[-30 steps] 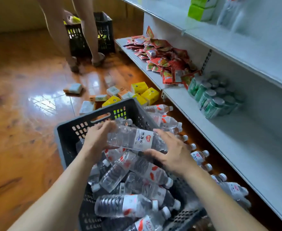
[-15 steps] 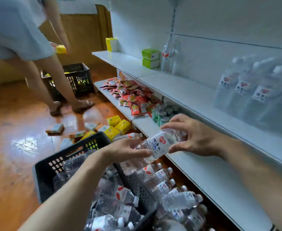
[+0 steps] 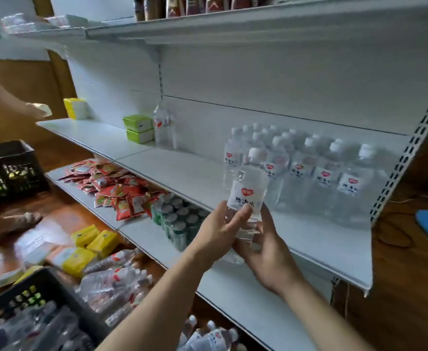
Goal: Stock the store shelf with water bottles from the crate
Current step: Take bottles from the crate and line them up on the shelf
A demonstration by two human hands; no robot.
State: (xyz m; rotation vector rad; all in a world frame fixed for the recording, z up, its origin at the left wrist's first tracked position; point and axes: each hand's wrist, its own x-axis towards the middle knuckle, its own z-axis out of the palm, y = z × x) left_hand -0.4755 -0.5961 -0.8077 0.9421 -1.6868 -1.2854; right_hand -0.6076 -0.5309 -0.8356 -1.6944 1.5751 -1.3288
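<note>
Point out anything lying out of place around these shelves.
Clear plastic water bottles lie loose on the wooden floor beside the black plastic crate, and yellow packets are scattered there too. Red snack sachets sit in a messy heap on the lower white shelf, not in rows.

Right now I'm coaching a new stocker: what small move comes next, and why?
Probably set the bottle upright on the shelf, left of the row. Both hands hold it upright in front of that bare spot.

Bottle row (image 3: 316, 173) on shelf (image 3: 182, 173); crate (image 3: 56, 290) lower left, on floor.
</note>
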